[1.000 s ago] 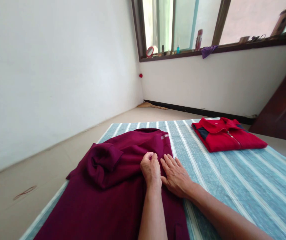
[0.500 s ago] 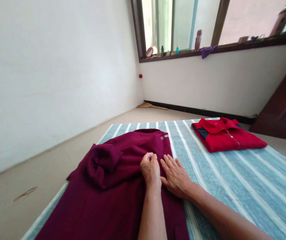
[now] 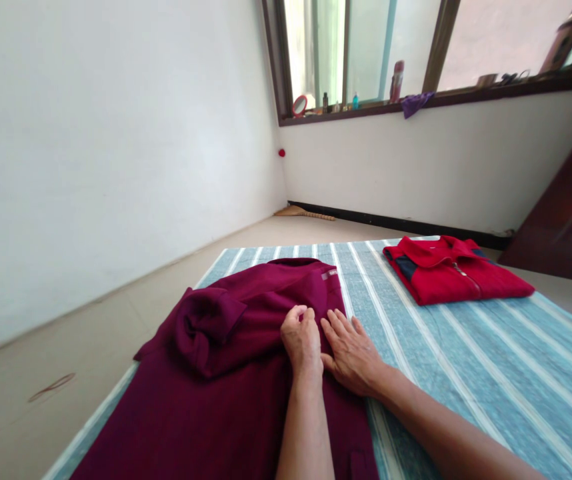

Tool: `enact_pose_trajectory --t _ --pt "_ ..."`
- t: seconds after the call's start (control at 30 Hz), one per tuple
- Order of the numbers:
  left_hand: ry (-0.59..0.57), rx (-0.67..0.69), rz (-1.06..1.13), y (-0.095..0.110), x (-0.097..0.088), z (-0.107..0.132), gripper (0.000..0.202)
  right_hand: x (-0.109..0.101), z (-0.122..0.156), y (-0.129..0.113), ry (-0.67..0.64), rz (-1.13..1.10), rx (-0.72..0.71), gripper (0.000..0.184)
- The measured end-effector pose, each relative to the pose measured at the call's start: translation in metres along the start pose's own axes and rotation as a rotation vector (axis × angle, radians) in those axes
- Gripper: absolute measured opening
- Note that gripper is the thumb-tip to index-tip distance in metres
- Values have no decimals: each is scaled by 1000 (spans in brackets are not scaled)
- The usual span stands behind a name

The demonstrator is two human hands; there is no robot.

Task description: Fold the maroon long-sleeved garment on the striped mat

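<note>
Though both on one maroon garment (image 3: pixel 191 413), left hand (image 3: pixel 302 339) curled, grip unclear, right hand (image 3: pixel 352 352) spread flat.

A broad, flat surface covered in blue, white-striped fabric (image 3: pixel 516 373) bore two garments. Directly on its left part lay a long, dark maroon cloth garment (image 3: pixel 206 420), laid out lengthwise, with a bunched, rolled fold (image 3: pixel 209 323) on its upper left and a small pale strip (image 3: pixel 330 274) near its far right corner. Well apart, towards the far right, rested a neatly folded red jacket (image 3: pixel 496 283) with dark navy panels (image 3: pixel 407 267), a collar (image 3: pixel 429 253) and a zip (image 3: pixel 460 269).
</note>
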State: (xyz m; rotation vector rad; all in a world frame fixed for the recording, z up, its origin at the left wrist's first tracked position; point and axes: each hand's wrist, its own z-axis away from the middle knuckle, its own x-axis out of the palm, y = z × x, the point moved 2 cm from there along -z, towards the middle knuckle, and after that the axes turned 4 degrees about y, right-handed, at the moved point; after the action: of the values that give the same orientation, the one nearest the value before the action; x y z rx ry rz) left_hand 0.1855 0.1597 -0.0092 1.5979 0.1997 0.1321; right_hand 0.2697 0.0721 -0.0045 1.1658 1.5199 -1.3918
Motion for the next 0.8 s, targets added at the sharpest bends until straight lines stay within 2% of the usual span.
enact_pose_trajectory --t 0.8 --pt "-1 -5 -11 8 -1 2 14 -1 0 0 -2 -6 -1 70"
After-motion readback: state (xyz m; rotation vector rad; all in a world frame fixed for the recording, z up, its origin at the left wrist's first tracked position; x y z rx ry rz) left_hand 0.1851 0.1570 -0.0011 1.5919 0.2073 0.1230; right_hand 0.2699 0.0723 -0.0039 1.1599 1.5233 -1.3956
